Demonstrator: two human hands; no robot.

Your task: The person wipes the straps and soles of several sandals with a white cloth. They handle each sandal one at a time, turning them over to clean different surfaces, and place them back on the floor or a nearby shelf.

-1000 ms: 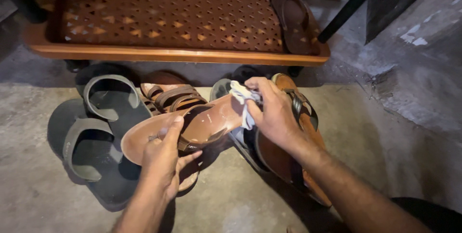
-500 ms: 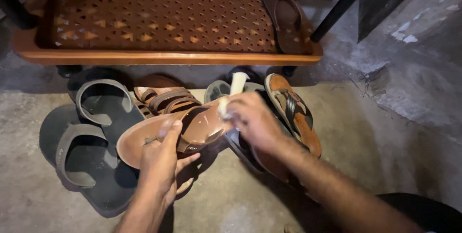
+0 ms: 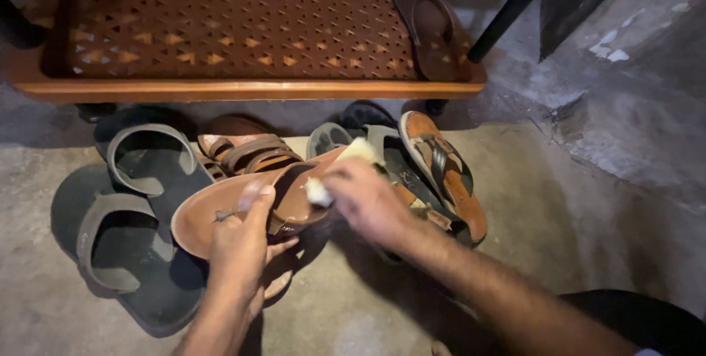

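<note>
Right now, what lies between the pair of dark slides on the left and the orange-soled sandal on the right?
In the head view, the tan sandal gripped by the left hand, a brown strappy sandal behind it, and the right hand pressing a white cloth on it.

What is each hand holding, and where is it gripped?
The left hand grips a tan sandal near its toe end, thumb on the footbed. The right hand holds a bunched white cloth against that sandal.

Bare forearms, no sleeves, dark trousers (image 3: pixel 647 323)

Head view, steeply down, close
</note>
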